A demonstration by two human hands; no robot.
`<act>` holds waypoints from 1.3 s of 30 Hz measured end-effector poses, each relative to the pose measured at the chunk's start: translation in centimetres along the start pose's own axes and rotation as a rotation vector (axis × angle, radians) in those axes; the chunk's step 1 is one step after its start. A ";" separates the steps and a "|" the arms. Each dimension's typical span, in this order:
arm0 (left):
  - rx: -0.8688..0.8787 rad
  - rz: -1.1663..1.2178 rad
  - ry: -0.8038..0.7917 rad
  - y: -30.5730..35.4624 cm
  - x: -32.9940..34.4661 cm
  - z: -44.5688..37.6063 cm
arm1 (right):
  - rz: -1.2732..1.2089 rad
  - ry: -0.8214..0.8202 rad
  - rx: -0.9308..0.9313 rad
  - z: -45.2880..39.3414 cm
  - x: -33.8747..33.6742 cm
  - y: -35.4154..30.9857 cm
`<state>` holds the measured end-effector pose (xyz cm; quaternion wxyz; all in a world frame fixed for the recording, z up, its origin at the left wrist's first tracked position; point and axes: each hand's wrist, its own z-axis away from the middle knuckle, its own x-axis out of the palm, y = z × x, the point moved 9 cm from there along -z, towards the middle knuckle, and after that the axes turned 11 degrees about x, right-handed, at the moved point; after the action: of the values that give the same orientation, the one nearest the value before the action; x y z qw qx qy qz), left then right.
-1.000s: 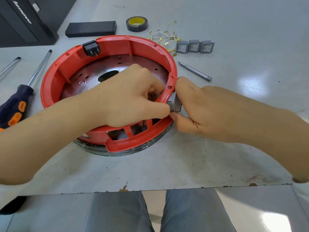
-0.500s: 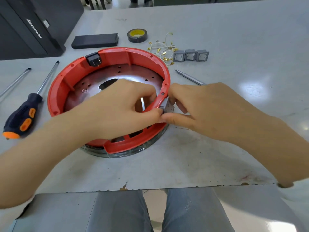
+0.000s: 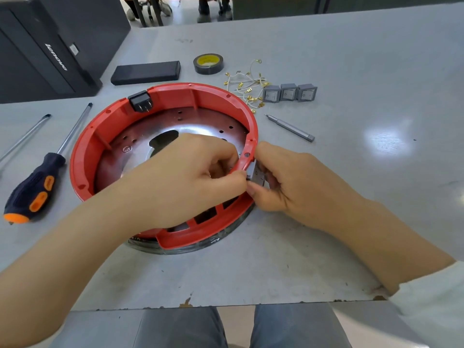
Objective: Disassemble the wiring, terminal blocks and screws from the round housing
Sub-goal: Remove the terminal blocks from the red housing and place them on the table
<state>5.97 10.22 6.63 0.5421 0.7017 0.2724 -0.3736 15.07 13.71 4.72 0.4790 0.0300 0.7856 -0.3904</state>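
Apparently snap-fitted, stiff: grey switch block (image 3: 256,175) pinched by right hand (image 3: 288,187) outside red housing (image 3: 82,151), left hand (image 3: 190,177) pressing inside.

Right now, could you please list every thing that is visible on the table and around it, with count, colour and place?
round housing: 1, red with a metal floor, centre of table
black socket: 1, black, on the housing's far inner wall
grey switch: 1, grey, in the housing's right wall, between both hands
loose switches: 3, grey, in a row beyond the housing on the right
wires: a bundle, white with gold terminals, left of the loose switches
tape roll: 1, black and yellow, far centre
flat box: 1, black, far left of the tape
screwdriver: 1, black and orange handle, left
metal rod: 1, silver, far left
driver bit: 1, grey, right of the housing
computer case: 1, black, far left corner
table: 1, grey
left hand: 1, inside the housing, at the switch
right hand: 1, outside the wall, gripping the switch
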 end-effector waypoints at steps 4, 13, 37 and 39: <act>0.009 0.128 -0.051 0.0 0.6 -0.1 | -0.005 -0.043 0.019 0.0 0.3 0.3; -0.138 0.158 0.025 -1.1 -0.4 -0.4 | -0.051 0.056 0.070 0.5 -0.8 0.8; -0.105 0.016 0.102 -1.4 0.3 -1.9 | -0.059 0.218 0.576 -3.7 -8.2 14.1; -0.110 0.021 0.102 -1.3 0.3 -1.9 | 0.064 0.282 0.647 -4.6 -9.1 16.5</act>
<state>5.54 12.37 5.91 0.5690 0.6919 0.3124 -0.3160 23.55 31.06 3.24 0.3437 0.2583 0.6784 -0.5958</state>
